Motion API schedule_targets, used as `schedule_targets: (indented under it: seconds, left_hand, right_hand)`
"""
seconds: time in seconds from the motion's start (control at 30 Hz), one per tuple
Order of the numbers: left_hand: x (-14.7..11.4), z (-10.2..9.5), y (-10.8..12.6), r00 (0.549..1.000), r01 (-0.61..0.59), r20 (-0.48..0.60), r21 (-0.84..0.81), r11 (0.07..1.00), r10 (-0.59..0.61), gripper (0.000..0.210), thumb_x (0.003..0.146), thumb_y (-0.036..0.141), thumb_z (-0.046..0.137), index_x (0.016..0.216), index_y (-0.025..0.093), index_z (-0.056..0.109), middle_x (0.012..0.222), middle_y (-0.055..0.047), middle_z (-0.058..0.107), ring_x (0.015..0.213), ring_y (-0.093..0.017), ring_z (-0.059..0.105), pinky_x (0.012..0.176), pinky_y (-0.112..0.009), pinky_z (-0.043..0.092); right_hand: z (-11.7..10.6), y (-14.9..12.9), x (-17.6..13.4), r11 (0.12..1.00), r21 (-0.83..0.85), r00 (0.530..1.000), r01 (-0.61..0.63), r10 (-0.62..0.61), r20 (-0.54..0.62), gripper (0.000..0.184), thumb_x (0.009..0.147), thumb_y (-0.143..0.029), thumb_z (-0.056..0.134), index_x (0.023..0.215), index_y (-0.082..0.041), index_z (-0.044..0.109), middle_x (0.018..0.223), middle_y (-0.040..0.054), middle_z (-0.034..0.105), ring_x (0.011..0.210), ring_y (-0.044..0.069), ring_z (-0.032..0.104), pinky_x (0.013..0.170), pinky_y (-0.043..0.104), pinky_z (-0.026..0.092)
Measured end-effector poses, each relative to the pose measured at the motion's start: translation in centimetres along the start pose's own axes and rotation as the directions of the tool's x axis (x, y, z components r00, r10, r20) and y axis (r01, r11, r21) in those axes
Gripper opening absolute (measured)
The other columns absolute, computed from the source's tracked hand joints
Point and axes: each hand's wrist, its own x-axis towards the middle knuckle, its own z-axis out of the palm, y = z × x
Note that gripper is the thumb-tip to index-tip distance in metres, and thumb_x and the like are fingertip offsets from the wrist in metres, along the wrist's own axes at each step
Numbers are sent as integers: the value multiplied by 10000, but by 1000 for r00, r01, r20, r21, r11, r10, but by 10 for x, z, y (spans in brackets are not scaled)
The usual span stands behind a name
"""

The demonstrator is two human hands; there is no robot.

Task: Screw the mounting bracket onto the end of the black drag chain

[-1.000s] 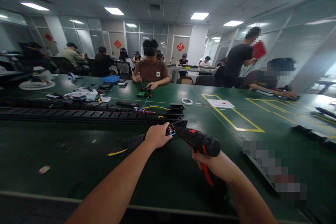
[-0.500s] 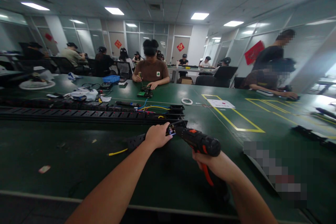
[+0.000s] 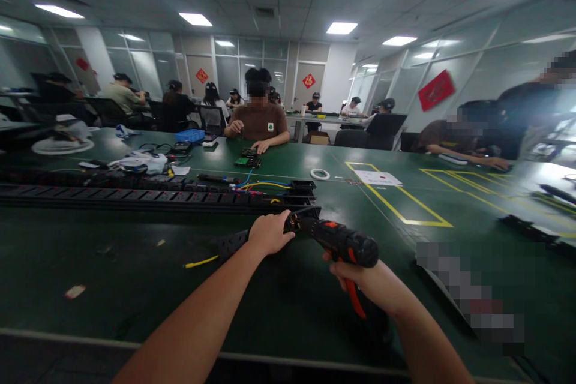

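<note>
My left hand [image 3: 269, 234] is closed around a black socket strip [image 3: 231, 244], whose outlet face shows to the left of the wrist. A yellow wire [image 3: 201, 262] sticks out past that left part. At the strip's right end, beyond my fingertips, an open end with small metallic parts shows. My right hand [image 3: 355, 273] grips a black and orange cordless screwdriver [image 3: 346, 241] by its handle. The tool's nose points left at the strip's open end; whether its bit touches anything is too small to tell.
Long black power strips [image 3: 135, 197] lie across the green table [image 3: 148, 294] beyond my left hand. A roll of white tape [image 3: 320, 174] and a paper sheet [image 3: 378, 177] lie farther back. Across the table a co-worker [image 3: 258, 117] handles a green circuit board [image 3: 245, 162].
My hands, the strip and the screwdriver hold nearly the same place. A bluish glint at the strip's end has gone. The standing person at the right has moved farther right.
</note>
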Motion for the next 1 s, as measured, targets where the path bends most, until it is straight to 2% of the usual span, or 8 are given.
schedule_targets:
  seconds: [0.4, 0.7, 1.0]
  left_hand:
    - [1, 1, 0, 1000, -1, 17, 6, 1000, 1, 628, 844, 539, 537, 1395, 280, 384, 1156, -91, 661, 1057, -281, 616, 857, -375, 448]
    - [3, 4, -2, 1000, -3, 4, 14, 1000, 3, 627, 832, 547, 545, 1384, 292, 392, 1136, -86, 668, 1025, -282, 628, 829, -380, 465]
    - [3, 8, -3, 1000, 2, -4, 9, 1000, -2, 643, 822, 554, 555, 1388, 301, 386, 1140, -83, 666, 1036, -276, 626, 848, -372, 463]
  right_hand:
    - [-2, 3, 3, 1000, -7, 999, 17, -17, 27, 220, 780, -343, 614, 922, -177, 626, 584, -26, 576, 564, 154, 548, 546, 267, 416]
    - [-3, 5, 2, 997, -67, 999, 41, -40, 13, 173, 798, -351, 605, 811, -180, 621, 585, -18, 579, 566, 153, 546, 545, 263, 415]
    - [-1, 4, 2, 997, -76, 1000, 27, -27, 4, 176, 781, -351, 610, 811, -178, 614, 588, -13, 575, 573, 161, 558, 555, 270, 429]
